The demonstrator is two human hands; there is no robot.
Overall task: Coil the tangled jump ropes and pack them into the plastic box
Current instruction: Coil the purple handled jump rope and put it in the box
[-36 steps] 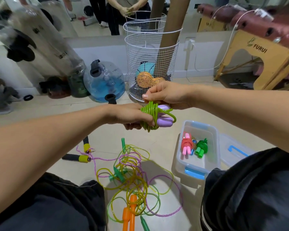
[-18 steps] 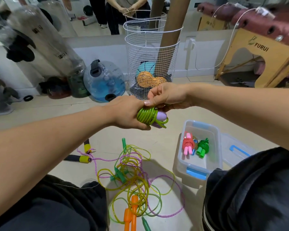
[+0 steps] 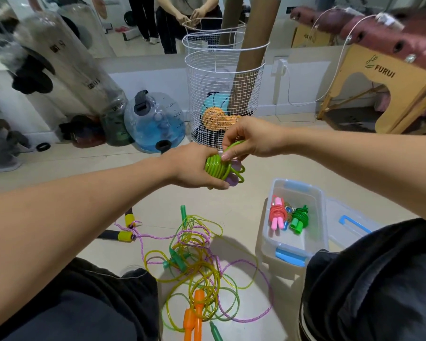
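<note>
Left hand (image 3: 194, 168) grips springy green rope coil (image 3: 217, 167); right hand (image 3: 246, 141) pinches slippery loose end; hold across wraps.

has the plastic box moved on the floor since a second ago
No. The box sits in the same spot beside its lid, same side of the rope tangle; the slight shift in frame matches the camera moving.

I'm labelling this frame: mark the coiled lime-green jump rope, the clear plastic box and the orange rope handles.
Coiled lime-green jump rope (image 3: 215, 166), head view, on the wound loops.
Clear plastic box (image 3: 320, 212), head view, on its right wall.
Orange rope handles (image 3: 194, 316), head view, mid-length of the pair.
</note>
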